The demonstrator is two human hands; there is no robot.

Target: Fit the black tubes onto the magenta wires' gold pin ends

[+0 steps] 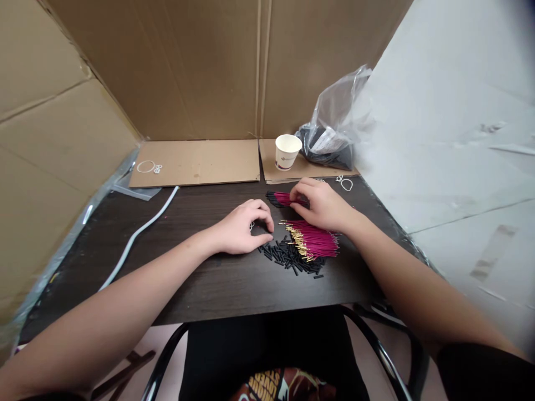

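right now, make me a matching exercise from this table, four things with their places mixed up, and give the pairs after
1. paper cup
2. pale blue tube
3. right hand
4. short black pieces

a. at the black-tipped magenta strands
b. heaped near the gold tips
c. along the table's left side
d. beside the clear plastic bag

Pairs: 1-d, 2-c, 3-a, 4-b

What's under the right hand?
Black-tipped pink wires poke out to the left from under the right hand. Their other ends, and anything else beneath it, are covered.
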